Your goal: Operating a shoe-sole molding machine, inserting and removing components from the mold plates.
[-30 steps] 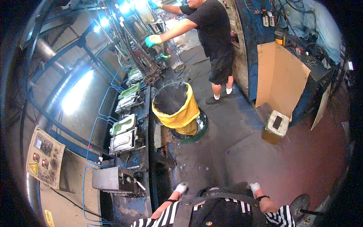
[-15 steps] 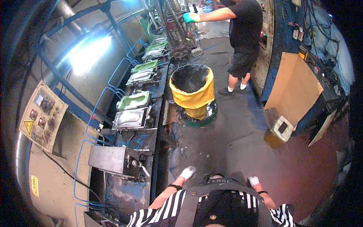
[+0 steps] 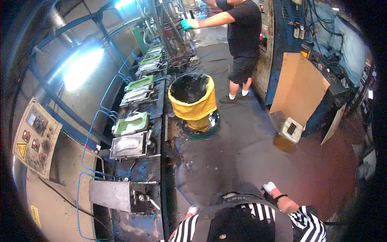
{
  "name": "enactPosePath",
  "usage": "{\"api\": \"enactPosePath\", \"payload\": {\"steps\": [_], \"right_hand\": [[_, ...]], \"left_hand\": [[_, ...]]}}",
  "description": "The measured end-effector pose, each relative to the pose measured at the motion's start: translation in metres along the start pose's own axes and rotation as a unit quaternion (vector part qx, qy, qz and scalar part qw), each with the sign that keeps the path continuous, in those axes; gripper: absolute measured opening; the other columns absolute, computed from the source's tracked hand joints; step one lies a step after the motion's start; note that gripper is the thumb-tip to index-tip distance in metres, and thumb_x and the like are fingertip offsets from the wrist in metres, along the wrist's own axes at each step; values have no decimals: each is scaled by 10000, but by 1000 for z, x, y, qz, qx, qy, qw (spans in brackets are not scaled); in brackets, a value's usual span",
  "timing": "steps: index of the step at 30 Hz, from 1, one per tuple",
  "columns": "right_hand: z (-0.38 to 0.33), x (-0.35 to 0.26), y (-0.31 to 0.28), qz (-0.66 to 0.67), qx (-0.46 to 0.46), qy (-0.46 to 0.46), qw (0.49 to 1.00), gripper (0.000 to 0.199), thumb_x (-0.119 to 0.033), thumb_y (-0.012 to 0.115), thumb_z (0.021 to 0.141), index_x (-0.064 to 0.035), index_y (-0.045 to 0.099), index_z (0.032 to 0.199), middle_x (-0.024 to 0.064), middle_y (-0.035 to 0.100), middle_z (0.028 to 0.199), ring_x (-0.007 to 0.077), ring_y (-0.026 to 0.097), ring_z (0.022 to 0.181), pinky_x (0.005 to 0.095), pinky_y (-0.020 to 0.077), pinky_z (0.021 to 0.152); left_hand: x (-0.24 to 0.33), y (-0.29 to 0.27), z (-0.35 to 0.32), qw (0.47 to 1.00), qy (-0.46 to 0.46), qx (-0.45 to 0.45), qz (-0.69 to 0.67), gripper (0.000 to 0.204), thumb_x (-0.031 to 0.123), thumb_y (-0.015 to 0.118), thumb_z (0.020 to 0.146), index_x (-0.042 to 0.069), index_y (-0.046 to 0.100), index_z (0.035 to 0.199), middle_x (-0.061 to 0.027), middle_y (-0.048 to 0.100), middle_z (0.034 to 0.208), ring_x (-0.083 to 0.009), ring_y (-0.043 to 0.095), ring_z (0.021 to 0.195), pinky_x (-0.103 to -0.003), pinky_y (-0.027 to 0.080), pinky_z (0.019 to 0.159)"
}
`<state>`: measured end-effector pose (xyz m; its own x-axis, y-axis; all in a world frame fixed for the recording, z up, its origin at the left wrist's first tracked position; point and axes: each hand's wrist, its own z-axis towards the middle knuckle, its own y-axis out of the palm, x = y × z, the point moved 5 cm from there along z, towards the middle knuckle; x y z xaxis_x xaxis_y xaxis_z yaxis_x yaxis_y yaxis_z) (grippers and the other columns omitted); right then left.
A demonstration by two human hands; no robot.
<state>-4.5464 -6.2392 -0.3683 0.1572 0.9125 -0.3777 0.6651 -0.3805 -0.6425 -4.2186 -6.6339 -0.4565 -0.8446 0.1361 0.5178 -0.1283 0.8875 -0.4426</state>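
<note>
My left hand, in a white glove, hangs low beside my body, near the machine bench. Its fingers are too small and partly hidden to read. My right hand, also white-gloved with a dark band at the wrist, is held out over the floor at my right side. Its fingers are loosely bent and slightly apart, and no object shows in them. Neither hand touches anything that I can see. Nearest on the left is a closed metal mould with a lever handle.
Opened moulds with green and silver halves line the bench. A barrel with a yellow cover stands ahead on the floor. Beyond it, a co-worker reaches toward machinery. At right are a cardboard sheet and a plastic jug.
The bench, barrel and co-worker appear nearer and shifted left as my view moves. My left hand has dropped back toward my body; my right hand has come slightly forward.
</note>
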Motion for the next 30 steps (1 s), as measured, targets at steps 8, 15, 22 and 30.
{"api": "enactPosePath", "payload": {"steps": [8,15,22,30], "right_hand": [[30,2,27,62,1,-40,997,301,-313,547,763,-50,686,803,196,647,815,344,616,829,381,473,753],[-31,-14,-1,248,-61,-31,966,237,-181,527,819,21,649,784,93,621,667,182,560,584,336,423,536],[-24,72,27,473,-21,59,879,164,-103,488,825,9,608,820,101,609,709,241,590,611,363,464,547],[-17,91,54,-67,-26,-63,995,254,-230,469,814,-85,647,923,213,632,885,361,617,846,459,476,757]], "left_hand": [[48,-6,-12,992,120,33,38,344,336,479,829,63,657,942,-152,645,968,-301,594,958,-380,444,806],[39,-15,-14,994,63,31,89,308,312,554,780,55,669,906,-136,663,865,-253,624,870,-351,464,764],[61,-12,-31,991,102,36,-83,324,264,531,813,22,618,1011,-107,672,824,-191,639,800,-317,481,709],[23,18,-40,990,138,25,-11,345,298,534,808,61,626,1041,-136,655,979,-256,622,932,-354,472,810]]}}
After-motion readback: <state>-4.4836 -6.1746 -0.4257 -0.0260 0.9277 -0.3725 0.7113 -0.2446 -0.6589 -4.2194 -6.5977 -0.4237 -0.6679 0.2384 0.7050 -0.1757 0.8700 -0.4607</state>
